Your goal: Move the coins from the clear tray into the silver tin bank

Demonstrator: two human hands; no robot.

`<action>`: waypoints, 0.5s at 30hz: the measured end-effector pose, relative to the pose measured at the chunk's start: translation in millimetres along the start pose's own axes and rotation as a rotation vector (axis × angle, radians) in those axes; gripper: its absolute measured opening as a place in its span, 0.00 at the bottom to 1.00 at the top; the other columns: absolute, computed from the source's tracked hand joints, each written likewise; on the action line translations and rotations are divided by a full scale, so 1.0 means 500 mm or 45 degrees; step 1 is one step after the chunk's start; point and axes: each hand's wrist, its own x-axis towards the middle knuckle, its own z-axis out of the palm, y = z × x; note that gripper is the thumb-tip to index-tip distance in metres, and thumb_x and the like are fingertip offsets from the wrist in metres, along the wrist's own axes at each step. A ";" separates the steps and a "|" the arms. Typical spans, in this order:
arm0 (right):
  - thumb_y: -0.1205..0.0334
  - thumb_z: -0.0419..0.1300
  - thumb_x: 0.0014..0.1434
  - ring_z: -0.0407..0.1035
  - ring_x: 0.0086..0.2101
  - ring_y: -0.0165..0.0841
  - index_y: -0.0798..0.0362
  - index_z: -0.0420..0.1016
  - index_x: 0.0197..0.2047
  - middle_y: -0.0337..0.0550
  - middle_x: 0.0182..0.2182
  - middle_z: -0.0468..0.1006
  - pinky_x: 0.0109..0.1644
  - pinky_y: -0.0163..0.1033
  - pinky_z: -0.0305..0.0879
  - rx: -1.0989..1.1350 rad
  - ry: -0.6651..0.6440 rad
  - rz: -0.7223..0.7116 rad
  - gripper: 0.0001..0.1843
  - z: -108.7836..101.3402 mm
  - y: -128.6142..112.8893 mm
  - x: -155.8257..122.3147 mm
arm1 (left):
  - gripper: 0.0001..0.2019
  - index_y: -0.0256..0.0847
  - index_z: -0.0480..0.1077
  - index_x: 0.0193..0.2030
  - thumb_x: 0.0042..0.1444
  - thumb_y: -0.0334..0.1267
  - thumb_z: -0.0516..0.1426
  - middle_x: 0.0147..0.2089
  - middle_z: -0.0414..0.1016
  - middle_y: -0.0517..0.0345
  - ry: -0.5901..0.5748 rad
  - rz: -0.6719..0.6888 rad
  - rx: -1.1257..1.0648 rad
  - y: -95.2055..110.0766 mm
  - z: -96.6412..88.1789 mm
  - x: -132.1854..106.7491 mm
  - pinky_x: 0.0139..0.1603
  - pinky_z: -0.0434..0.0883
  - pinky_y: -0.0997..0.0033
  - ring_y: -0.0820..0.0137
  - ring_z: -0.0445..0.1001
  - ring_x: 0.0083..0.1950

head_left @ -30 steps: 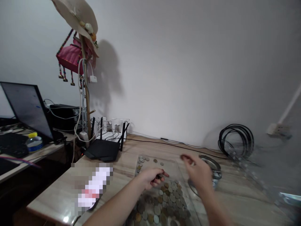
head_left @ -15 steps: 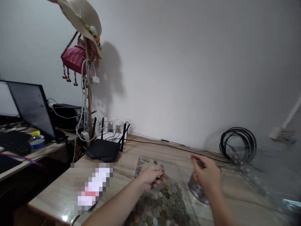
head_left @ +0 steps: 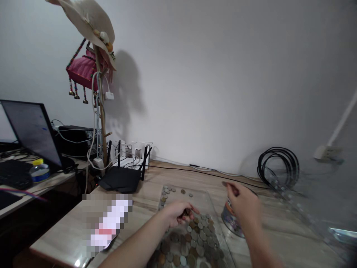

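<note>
Many loose coins (head_left: pixel 195 238), silver and brown, lie spread on a clear flat tray (head_left: pixel 205 199). Over its left half is my left hand (head_left: pixel 181 214), fingers curled around what look like coins in the palm, the index finger reaching out over the tray. To the right stands a printed round can (head_left: pixel 232 219) with a metal bottom rim. My right hand (head_left: pixel 244 204) is held above it and hides most of its top. Thumb and fingers are pinched, with what looks like a coin at the tips, slightly blurred.
A black router (head_left: pixel 121 178) with upright antennas sits behind to the left. On the table's left part is a pixelated item (head_left: pixel 108 221). A coiled black cable (head_left: pixel 277 165) rests against the wall at right, beside clear plastic sheeting (head_left: pixel 304 212). A thin cable runs along the wall.
The view has shifted slightly, so everything sits a little further left. My left hand's fingers have moved slightly. My right hand stays over the can, fingertips still pinched.
</note>
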 end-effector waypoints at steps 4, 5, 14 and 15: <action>0.55 0.49 0.49 0.64 0.21 0.35 0.49 0.77 0.30 0.49 0.24 0.75 0.20 0.36 0.51 -0.409 0.059 0.277 0.16 -0.041 0.059 0.025 | 0.08 0.32 0.65 0.31 0.47 0.26 0.47 0.21 0.68 0.56 0.065 -0.042 -0.131 -0.002 -0.006 0.010 0.15 0.40 0.84 0.84 0.53 0.15; 0.55 0.50 0.48 0.63 0.20 0.35 0.49 0.78 0.29 0.49 0.24 0.75 0.19 0.36 0.49 -0.439 -0.010 0.348 0.16 -0.046 0.066 0.027 | 0.09 0.31 0.65 0.33 0.46 0.25 0.47 0.23 0.70 0.54 0.071 -0.034 -0.131 -0.003 -0.007 0.011 0.15 0.41 0.84 0.83 0.54 0.15; 0.55 0.47 0.50 0.67 0.31 0.37 0.54 0.76 0.34 0.49 0.32 0.77 0.32 0.39 0.60 -0.012 -0.018 0.007 0.19 -0.005 -0.008 0.002 | 0.19 0.33 0.61 0.47 0.46 0.32 0.54 0.26 0.72 0.56 0.102 0.156 0.012 -0.009 -0.008 0.009 0.17 0.40 0.80 0.84 0.52 0.15; 0.55 0.49 0.49 0.67 0.30 0.36 0.53 0.76 0.32 0.47 0.31 0.77 0.33 0.38 0.60 0.128 -0.190 -0.058 0.18 0.011 -0.025 -0.008 | 0.20 0.34 0.60 0.49 0.46 0.32 0.54 0.25 0.71 0.58 0.099 0.160 0.010 -0.010 -0.008 0.009 0.16 0.40 0.80 0.84 0.52 0.15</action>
